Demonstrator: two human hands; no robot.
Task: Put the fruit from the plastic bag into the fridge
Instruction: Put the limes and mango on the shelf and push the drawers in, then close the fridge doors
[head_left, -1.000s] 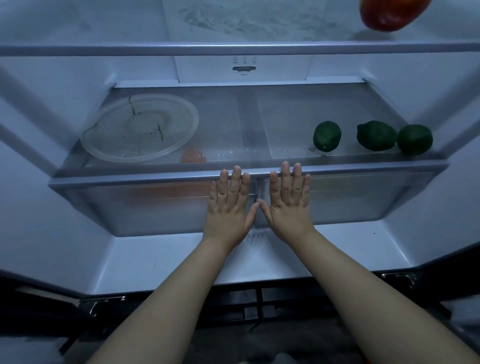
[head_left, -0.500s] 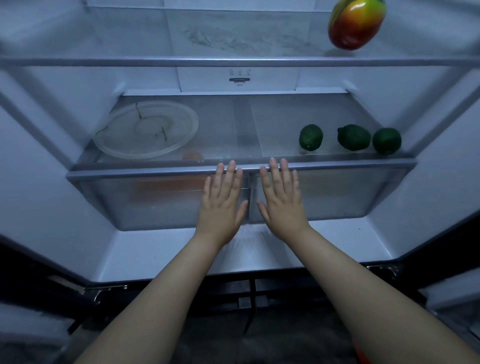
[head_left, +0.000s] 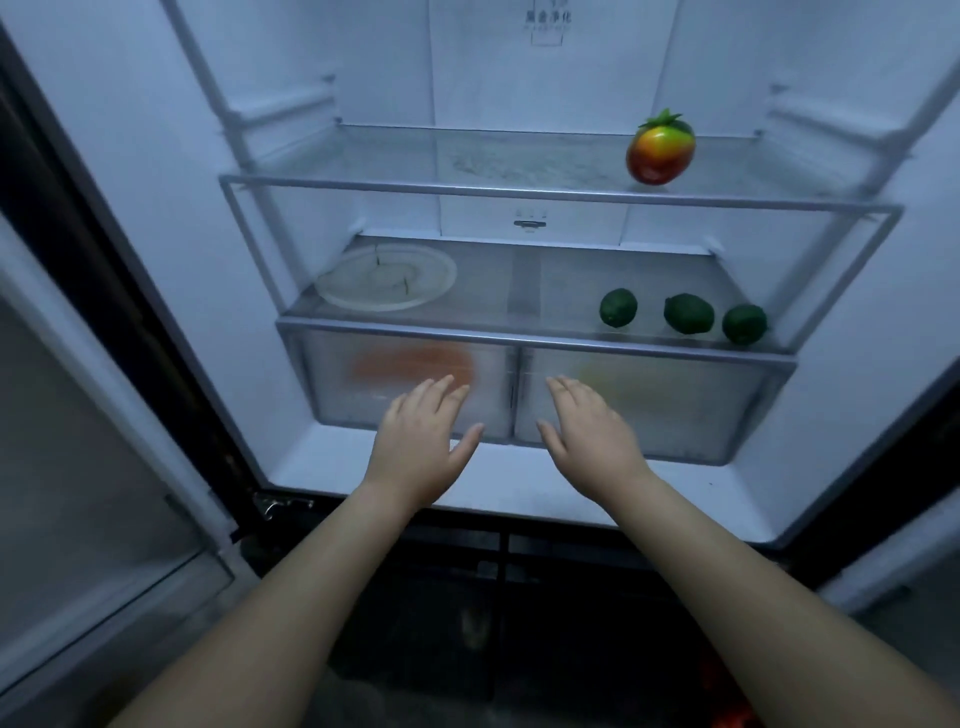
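The fridge stands open in front of me. A red and yellow mango (head_left: 660, 149) lies on the upper glass shelf (head_left: 467, 187) at the right. Three dark green fruits (head_left: 688, 313) sit in a row on the right of the lower shelf (head_left: 519, 338). Below it are two frosted drawers: the left drawer (head_left: 332, 384) shows an orange blur inside, the right drawer (head_left: 691, 410) a pale yellow one. My left hand (head_left: 421, 447) and my right hand (head_left: 592, 431) hover empty with fingers straight, just before the drawer fronts. No plastic bag is in view.
A clear round plate (head_left: 385, 280) lies on the left of the lower shelf. The left fridge door (head_left: 93, 467) stands open beside my left arm. Dark lower drawers (head_left: 498, 587) lie under the fridge sill. Something red (head_left: 727, 696) shows at the bottom right edge.
Both hands have come off the drawer fronts and drawn back and apart. My view has pulled away and tilted up, so the upper shelf and mango now show in full.
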